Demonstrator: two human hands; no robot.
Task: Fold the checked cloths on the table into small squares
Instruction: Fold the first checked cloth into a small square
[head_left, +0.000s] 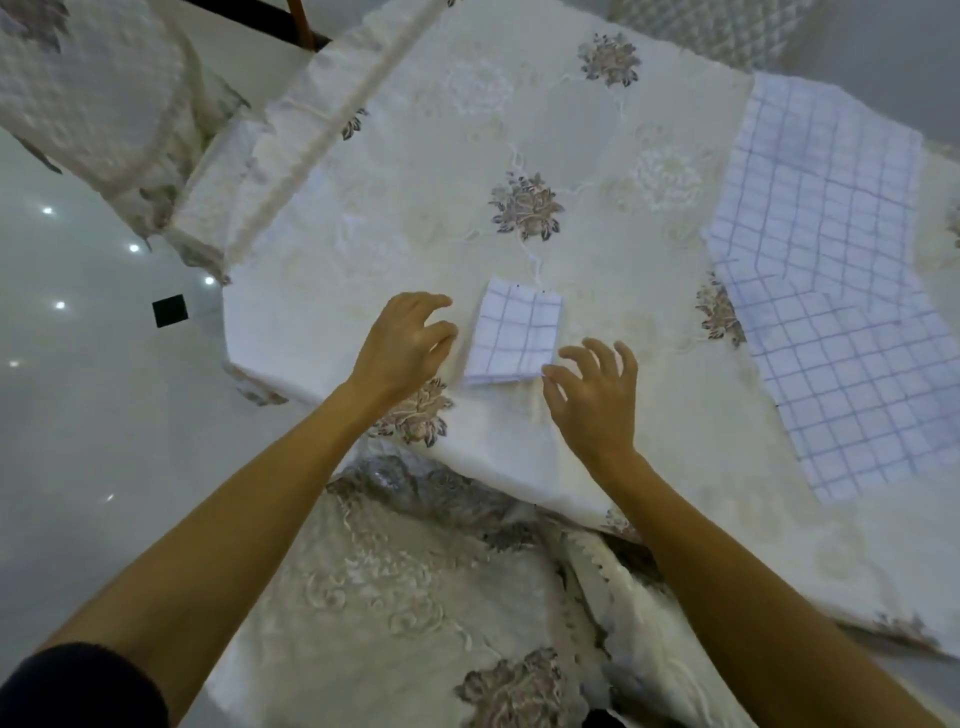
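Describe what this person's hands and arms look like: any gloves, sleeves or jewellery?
No gloves: the left hand and right hand are bare, and I see no ring, watch or bracelet on either. Both forearms are bare too. The only clothing in view is a dark sleeve high on the left arm; the right arm shows no sleeve before it leaves the frame.

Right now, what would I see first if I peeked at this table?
A small folded cloth with blue checks lies in the middle, between a person's open left grip and right grip. Bigger checked cloths lie spread flat at the right, on a flowered tablecloth.
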